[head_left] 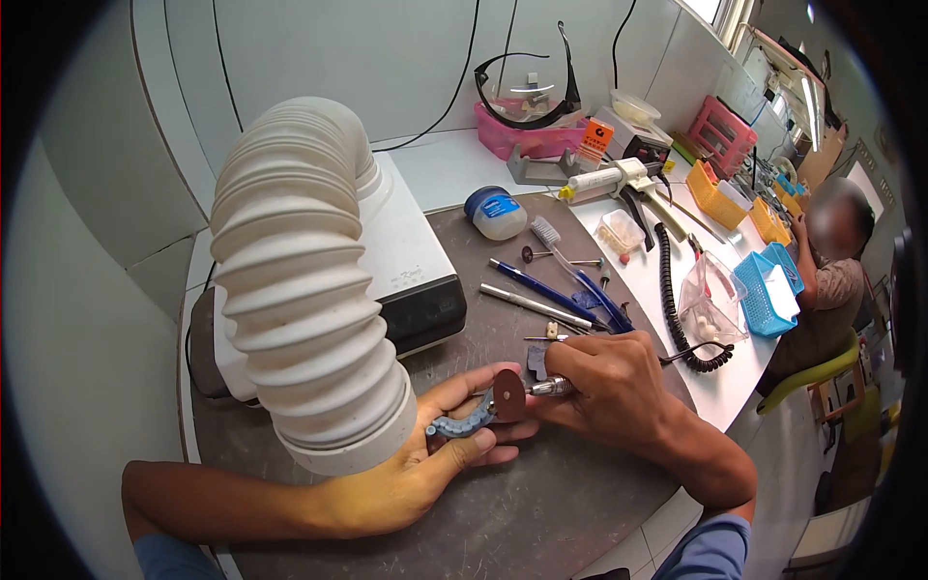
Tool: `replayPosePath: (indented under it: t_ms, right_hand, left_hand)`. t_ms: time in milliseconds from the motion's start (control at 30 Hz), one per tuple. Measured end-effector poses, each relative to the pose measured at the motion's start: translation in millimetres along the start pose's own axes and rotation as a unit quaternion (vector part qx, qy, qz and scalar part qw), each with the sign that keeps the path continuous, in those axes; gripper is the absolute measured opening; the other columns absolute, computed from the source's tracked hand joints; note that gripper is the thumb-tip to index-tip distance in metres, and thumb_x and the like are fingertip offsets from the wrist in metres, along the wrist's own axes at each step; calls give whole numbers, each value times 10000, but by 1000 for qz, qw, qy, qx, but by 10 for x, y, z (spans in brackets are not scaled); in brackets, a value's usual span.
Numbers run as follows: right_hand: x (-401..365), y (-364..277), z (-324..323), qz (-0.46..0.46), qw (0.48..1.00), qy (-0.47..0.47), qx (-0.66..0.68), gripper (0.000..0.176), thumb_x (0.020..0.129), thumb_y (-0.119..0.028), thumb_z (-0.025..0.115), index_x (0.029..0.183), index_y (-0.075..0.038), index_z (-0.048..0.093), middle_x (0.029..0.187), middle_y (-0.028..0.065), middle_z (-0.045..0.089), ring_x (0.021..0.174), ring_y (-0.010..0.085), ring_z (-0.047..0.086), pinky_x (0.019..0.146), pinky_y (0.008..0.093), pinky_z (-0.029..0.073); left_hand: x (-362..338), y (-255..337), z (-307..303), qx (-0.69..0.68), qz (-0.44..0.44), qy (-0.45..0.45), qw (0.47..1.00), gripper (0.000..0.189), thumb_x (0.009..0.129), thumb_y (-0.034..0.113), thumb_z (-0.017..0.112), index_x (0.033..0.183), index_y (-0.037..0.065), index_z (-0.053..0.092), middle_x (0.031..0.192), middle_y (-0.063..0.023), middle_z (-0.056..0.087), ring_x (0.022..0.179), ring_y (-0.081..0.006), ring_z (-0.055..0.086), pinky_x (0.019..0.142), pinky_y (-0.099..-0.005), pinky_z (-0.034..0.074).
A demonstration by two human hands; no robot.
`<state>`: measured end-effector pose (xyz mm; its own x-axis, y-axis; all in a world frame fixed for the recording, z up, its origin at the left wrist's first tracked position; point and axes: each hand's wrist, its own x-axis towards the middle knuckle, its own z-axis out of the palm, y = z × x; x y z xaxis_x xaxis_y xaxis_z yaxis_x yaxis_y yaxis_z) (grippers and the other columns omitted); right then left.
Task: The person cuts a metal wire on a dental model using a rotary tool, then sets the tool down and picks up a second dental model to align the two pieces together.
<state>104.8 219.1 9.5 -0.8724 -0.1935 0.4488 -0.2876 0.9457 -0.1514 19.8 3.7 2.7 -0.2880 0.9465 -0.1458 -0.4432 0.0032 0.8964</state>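
Note:
A blue-grey, arch-shaped dental piece (pixel 466 423) lies across the fingers of my left hand (pixel 411 483), with the thumb pressed along its near side. My right hand (pixel 614 382) grips a metal rotary handpiece (pixel 553 387) that carries a round brown disc (pixel 508 394). The disc stands on edge right at the right end of the dental piece and hides part of it. Both hands are close together over the grey mat (pixel 541 493), just right of the mouth of a wide white corrugated hose (pixel 304 251).
The hose bends down from a white box-shaped machine (pixel 406 217). Behind my hands lie a blue pen (pixel 541 287), a toothbrush (pixel 548 235) and a blue-lidded jar (pixel 498 215). To the right are a coiled black cord (pixel 669 290) and a blue basket (pixel 768 290). A person (pixel 826 261) sits farther right.

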Motion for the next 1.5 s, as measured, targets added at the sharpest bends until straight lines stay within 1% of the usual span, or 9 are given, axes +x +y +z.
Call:
replayPosePath:
  t_ms: [67,933,967,1000,1100,1233,1333,1400,1500]
  right_hand:
    - [-2,0,-1,0,1000,-2,1,419,694,-327,852,661,-84,512,568,44,522,468,218,564,424,350,423]
    - [10,-4,-10,-4,1000,-6,2,408,683,-341,846,675,-79,533,597,56,550,491,237,577,430,360,423]
    - [16,-6,-21,-13,1000,-11,-11,406,733,-376,817,681,-91,532,593,40,557,505,213,603,438,346,436]
    - [19,-7,-27,-22,999,-16,-24,413,783,-411,788,688,-102,531,590,24,564,519,189,629,445,333,450]
    - [18,-4,-23,-23,999,-17,-30,412,780,-410,791,685,-104,531,589,23,563,518,183,630,445,332,449]
    - [17,-4,-19,-20,999,-18,-28,412,781,-417,789,686,-106,534,591,21,566,518,181,630,443,329,448]
    - [9,-1,-7,3,1000,-2,-3,430,695,-364,842,661,-79,522,570,49,517,475,229,559,425,361,405]
    - [15,-7,-28,-10,999,-22,-31,410,781,-422,786,685,-109,540,597,19,572,514,180,628,439,325,446]
    - [19,-3,-26,-14,999,-20,-31,412,780,-424,786,684,-108,539,596,17,567,510,179,624,435,330,442]
  left_hand:
    - [1,7,-9,-3,-2,-9,1000,524,1034,54,438,1507,-7,221,1444,-165,431,1293,-216,513,1089,-321,458]
    - [8,-52,-22,-4,9,-3,1000,496,1031,57,451,1491,17,270,1381,-123,467,1271,-184,513,1069,-317,485]
    - [8,-56,-23,-7,11,0,1000,495,1032,61,453,1490,17,271,1378,-122,470,1270,-183,512,1069,-318,485]
    - [7,-58,-24,-8,11,0,1000,495,1032,61,453,1490,17,271,1378,-122,470,1270,-183,512,1069,-318,485]
    - [7,-71,-30,-8,11,2,1000,492,1032,64,454,1487,13,274,1379,-122,468,1268,-183,513,1066,-318,488]
    - [8,-75,-30,2,12,8,1000,518,1032,77,462,1510,41,266,1375,-154,493,1306,-252,506,1087,-372,456]
    - [12,-42,-25,8,12,2,1000,516,1031,72,462,1508,39,269,1378,-154,492,1304,-249,508,1090,-374,454]
    - [10,-34,-20,14,11,0,1000,515,1030,71,463,1507,38,271,1380,-153,491,1302,-247,509,1090,-374,454]
    - [11,-42,-16,5,10,7,1000,514,1030,70,464,1506,37,273,1376,-150,496,1298,-244,513,1090,-373,454]
